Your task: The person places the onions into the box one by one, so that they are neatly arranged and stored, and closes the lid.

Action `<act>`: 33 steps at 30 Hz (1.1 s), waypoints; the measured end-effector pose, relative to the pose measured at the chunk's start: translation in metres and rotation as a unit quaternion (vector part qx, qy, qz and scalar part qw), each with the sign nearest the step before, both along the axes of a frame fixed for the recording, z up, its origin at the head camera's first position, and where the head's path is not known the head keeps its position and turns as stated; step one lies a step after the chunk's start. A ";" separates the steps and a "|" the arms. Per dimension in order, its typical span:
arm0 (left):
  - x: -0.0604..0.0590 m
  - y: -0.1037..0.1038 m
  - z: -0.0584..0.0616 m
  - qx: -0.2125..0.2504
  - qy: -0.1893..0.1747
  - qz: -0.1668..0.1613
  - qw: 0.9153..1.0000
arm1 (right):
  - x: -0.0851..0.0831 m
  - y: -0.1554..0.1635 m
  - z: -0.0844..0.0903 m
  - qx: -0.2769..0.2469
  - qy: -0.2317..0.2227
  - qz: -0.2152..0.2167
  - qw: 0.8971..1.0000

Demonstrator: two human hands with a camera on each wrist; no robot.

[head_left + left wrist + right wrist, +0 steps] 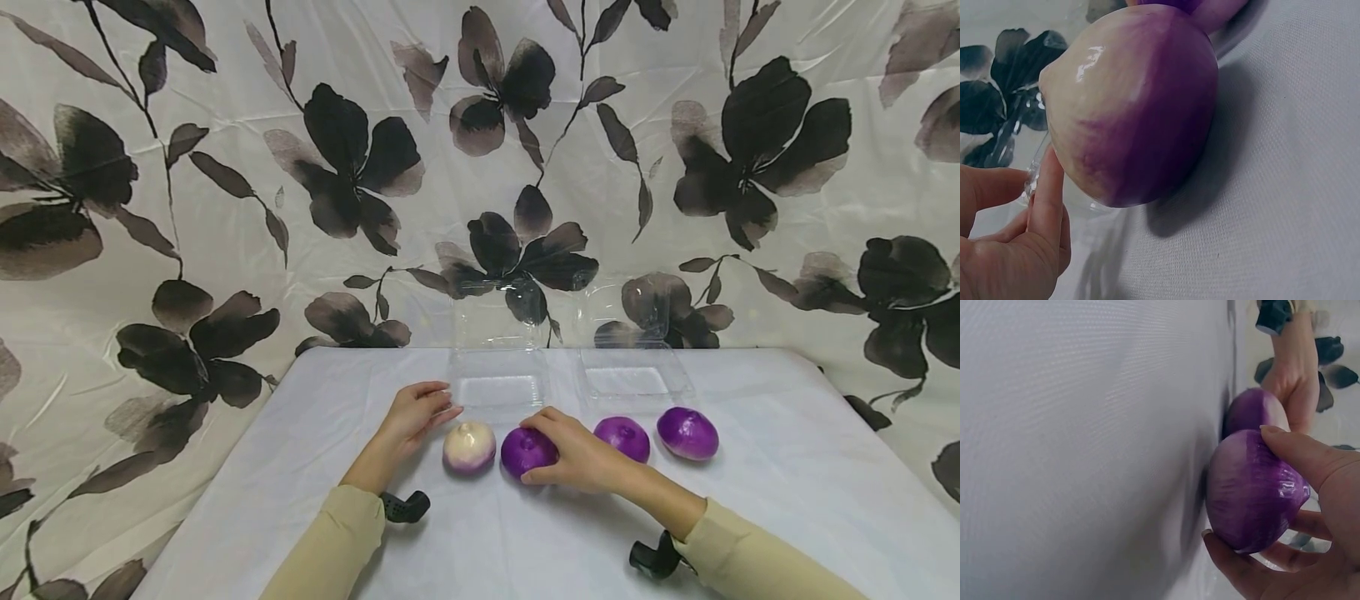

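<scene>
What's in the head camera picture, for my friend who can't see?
The right hand grips a purple onion on a white table; the left hand pinches an open, clear box. Between the hands sits a pale-topped onion. Two more purple onions lie to the right, another clear box behind them.

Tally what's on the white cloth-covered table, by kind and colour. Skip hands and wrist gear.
Round purple onion-shaped vegetables: 3
Round white-and-purple onion-shaped vegetable: 1
Clear plastic boxes with raised lids: 2
Total: 6
</scene>
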State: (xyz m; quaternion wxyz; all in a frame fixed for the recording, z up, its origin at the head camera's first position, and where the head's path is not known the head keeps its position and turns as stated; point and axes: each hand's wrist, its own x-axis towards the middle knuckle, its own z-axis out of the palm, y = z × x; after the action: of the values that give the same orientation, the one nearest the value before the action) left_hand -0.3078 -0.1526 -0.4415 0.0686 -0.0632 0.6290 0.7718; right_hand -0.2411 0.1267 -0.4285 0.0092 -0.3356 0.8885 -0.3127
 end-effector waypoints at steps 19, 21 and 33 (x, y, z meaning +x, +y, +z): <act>-0.003 0.000 -0.001 -0.007 0.016 -0.005 1.000 | -0.013 -0.007 0.039 -0.047 0.040 -0.031 0.998; -0.003 0.000 -0.001 -0.007 0.014 -0.007 1.000 | -0.015 -0.012 0.042 -0.050 0.045 -0.041 0.997; -0.002 0.000 0.002 -0.013 0.011 -0.011 1.000 | -0.038 -0.037 0.055 -0.059 0.043 -0.091 0.993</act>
State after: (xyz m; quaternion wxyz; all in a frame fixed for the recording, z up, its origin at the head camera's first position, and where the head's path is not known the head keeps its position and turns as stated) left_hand -0.3094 -0.1531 -0.4398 0.0688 -0.0487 0.6407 0.7632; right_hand -0.2788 0.0895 -0.3734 -0.0773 -0.2666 0.8949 -0.3493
